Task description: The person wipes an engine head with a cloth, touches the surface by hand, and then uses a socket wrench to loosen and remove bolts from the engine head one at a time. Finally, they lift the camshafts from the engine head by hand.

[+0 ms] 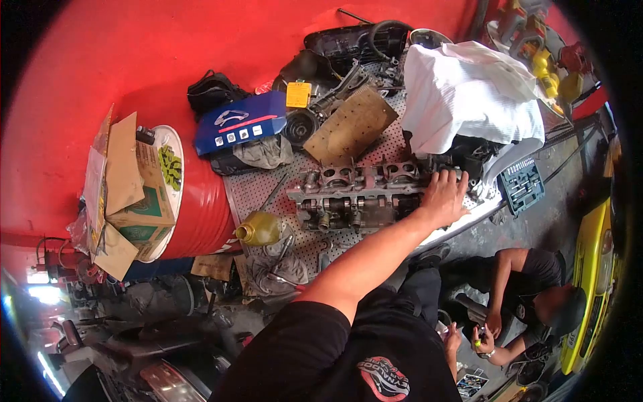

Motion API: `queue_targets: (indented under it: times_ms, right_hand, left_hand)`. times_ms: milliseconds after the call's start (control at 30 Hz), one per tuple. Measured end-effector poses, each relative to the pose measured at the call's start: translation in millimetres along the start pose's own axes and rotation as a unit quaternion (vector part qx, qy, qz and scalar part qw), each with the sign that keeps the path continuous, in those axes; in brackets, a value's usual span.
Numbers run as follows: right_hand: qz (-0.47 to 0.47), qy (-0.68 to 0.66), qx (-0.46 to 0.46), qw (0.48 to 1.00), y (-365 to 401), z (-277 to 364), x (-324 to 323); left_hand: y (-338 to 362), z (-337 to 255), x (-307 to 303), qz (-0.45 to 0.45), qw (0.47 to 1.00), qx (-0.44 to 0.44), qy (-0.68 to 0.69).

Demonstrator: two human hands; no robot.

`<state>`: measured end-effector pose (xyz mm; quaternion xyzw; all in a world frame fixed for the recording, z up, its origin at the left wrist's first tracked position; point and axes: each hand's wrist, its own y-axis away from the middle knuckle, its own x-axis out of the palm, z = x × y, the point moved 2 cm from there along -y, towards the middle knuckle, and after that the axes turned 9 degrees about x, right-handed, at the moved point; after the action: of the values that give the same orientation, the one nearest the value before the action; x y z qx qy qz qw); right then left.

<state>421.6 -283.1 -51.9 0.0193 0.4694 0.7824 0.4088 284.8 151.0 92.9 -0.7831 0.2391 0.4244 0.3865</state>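
Note:
My left hand (445, 197) rests palm down on the right end of a bare metal cylinder head (355, 194), fingers spread over its top. The cylinder head lies lengthwise on a perforated steel workbench (258, 187). My left arm reaches across from my black-shirted body at the bottom of the view. My right hand (453, 337) hangs low beside my hip, small and partly hidden, so I cannot tell whether it holds anything.
A yellowish oil bottle (260, 229), a perforated brown plate (351, 125), a blue box (241, 122), a white cloth (469, 94) and an open socket set (521, 182) crowd the bench. A red drum (201, 214) with cardboard boxes stands left. Another person (536, 301) crouches at lower right.

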Motion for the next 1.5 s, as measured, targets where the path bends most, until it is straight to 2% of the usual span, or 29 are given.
queue_targets:
  times_ms: [100,133,200,300,367,400,533,633,700,733,767,833,900,967,1033,1067,1167,1300,1333,1400,1467,1500]
  right_hand:
    - [0.046,0.020,-0.010,0.999,-24,-33,-17]
    - [0.052,0.019,-0.006,0.998,-30,-37,-20]
    - [0.039,-0.007,0.031,0.999,-29,-39,-25]
    - [-0.036,0.021,0.028,0.999,-7,-19,-14]
    - [-0.063,0.015,0.006,0.998,-1,-13,-10]
    - [-0.062,0.014,0.016,0.998,-3,-14,-11]
    - [-0.017,0.052,-0.001,0.999,-15,-19,-17]
    - [0.014,-0.009,0.014,1.000,-12,-14,-11]
    - [0.031,-0.045,0.051,0.997,-3,-5,-11]
    - [0.041,-0.064,0.057,0.995,-4,-8,-12]
    - [0.051,-0.083,0.062,0.993,-4,-9,-11]
    - [0.038,-0.033,0.052,0.997,-4,-8,-15]
    - [0.026,0.009,0.052,0.998,-2,-19,-22]
    - [0.019,0.033,0.042,0.998,-15,-23,-22]
    - [0.011,0.016,0.038,0.999,-12,-22,-21]
    - [0.017,0.010,0.045,0.999,-8,-20,-20]
    - [0.021,-0.011,0.058,0.998,7,-5,-12]
    - [0.020,-0.046,0.073,0.996,4,-12,-13]
    - [0.021,-0.028,0.071,0.997,1,-10,-14]
    - [0.021,0.009,0.071,0.997,4,-6,-19]
    - [0.100,-0.099,0.082,0.987,6,-5,-14]
    - [0.118,-0.096,0.089,0.984,5,-4,-14]
  left_hand:
    - [1,5,2,0.086,0.995,0.020,-0.040]
    - [1,7,6,0.073,0.997,0.014,-0.006]
    - [-6,27,27,0.103,0.984,-0.095,0.114]
    - [-8,19,22,0.064,0.986,-0.099,0.118]
    - [1,-2,-3,0.024,0.999,-0.020,0.019]
    - [1,-2,-4,0.062,0.997,-0.002,-0.034]
    - [0,16,22,0.092,0.994,-0.031,0.040]
    - [-8,25,39,0.078,0.994,-0.057,0.056]
    - [-2,-2,-5,0.036,0.999,-0.022,0.014]
    - [1,-4,-8,0.045,0.998,0.013,-0.053]
    - [0,-2,-4,0.049,0.998,0.014,-0.042]
    - [1,6,9,0.059,0.998,0.011,-0.017]
    - [-7,24,25,0.112,0.987,-0.077,0.090]
    - [-13,27,20,0.103,0.985,-0.088,0.104]
    - [-4,2,1,0.042,0.998,-0.028,0.036]
    - [1,-3,-11,0.061,0.998,0.007,-0.014]
    - [4,2,0,0.082,0.995,0.028,-0.053]
    - [-5,23,20,0.058,0.995,-0.042,0.075]
    - [-8,20,25,0.086,0.990,-0.055,0.101]
    - [0,0,-3,0.067,0.998,-0.009,0.016]
    - [4,-3,-8,0.078,0.993,0.032,-0.080]
    - [5,-2,-6,0.074,0.995,0.032,-0.063]
